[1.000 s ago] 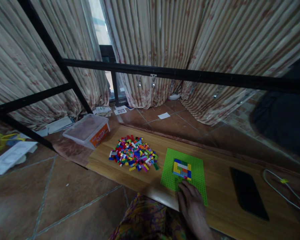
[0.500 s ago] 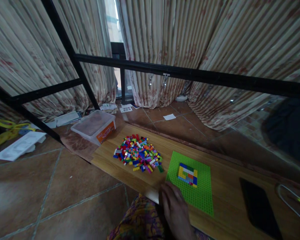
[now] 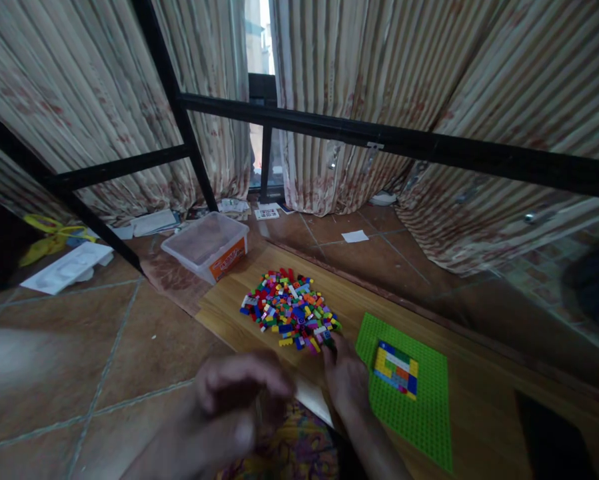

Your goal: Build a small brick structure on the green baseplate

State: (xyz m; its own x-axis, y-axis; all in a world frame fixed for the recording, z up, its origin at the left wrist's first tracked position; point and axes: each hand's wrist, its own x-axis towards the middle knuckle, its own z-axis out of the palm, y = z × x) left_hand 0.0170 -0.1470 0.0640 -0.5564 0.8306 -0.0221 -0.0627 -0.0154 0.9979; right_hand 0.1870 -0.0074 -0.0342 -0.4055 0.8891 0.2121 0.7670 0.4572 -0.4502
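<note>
My right hand (image 3: 348, 379) reaches over the table to the near right edge of a loose pile of building bricks (image 3: 292, 308) in many colours. Its thumb and index finger are apart, with the tips at a dark green brick (image 3: 331, 345). To the right of this hand lies a green baseplate (image 3: 414, 430), bearing a flat block of bricks (image 3: 396, 371) in blue, yellow, white, orange and green. My left hand (image 3: 229, 407), blurred, hangs in front of the table's near edge. Its fingers are curved and apart from the thumb, and nothing shows between them.
The bricks and baseplate lie on a long wooden table (image 3: 229, 303). A clear plastic box (image 3: 206, 243) with an orange label stands at its far left end. A dark flat object (image 3: 549, 433) lies at the right. A black metal frame (image 3: 309, 120) crosses in front of curtains (image 3: 339, 60).
My right hand has moved forward from beside the baseplate to the edge of the brick pile. My left hand has come into view. The camera has turned slightly left.
</note>
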